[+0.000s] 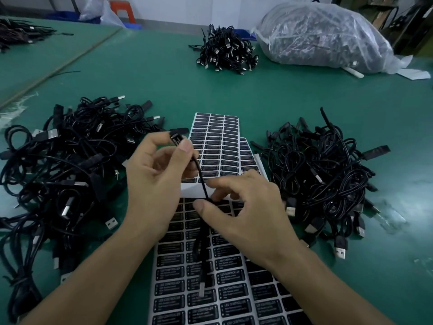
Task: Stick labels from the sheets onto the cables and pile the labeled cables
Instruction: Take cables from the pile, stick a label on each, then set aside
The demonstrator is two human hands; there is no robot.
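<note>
Above the label sheets (225,287), the left hand (152,184) pinched the cable (200,181) by its controller end; the right hand (243,212) pinched it lower down. Risk: a label applied crooked or creased if the cable twisted between grips.

Over the label sheets (218,146) our left hand (152,174) and right hand (246,207) pinch a cable (202,181), blocking the middle. A cable heap (63,165) crowds the sheets' left edge, a second heap (321,184) their right. Beyond the sheets we find bare table (164,90) up to a small pile (226,52) and a plastic bag (323,36).
</note>
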